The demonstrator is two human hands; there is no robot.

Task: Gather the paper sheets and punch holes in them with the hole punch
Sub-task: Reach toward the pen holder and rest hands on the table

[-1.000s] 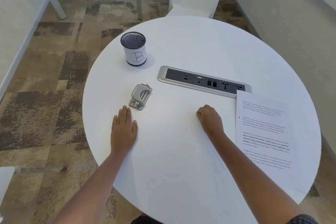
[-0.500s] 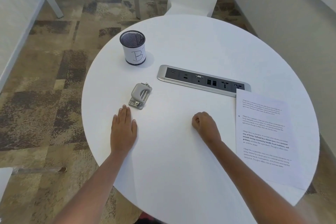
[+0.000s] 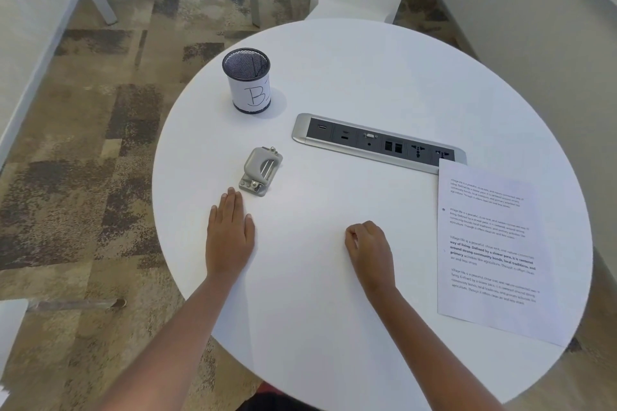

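Right hand (image 3: 369,248) fisted, empty — farther from paper sheets (image 3: 490,243) than before; left hand (image 3: 229,237) flat.

Writing on cup (image 3: 250,95) and sheet (image 3: 490,243)
The cup's white label bears a handwritten "B"; the sheet's printed paragraphs open "Village life is a peaceful", the rest mostly too small.

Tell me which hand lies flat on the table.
The left hand, palm down with straight fingers near the grey metal hole punch; the right hand is curled into a fist on the round white table.
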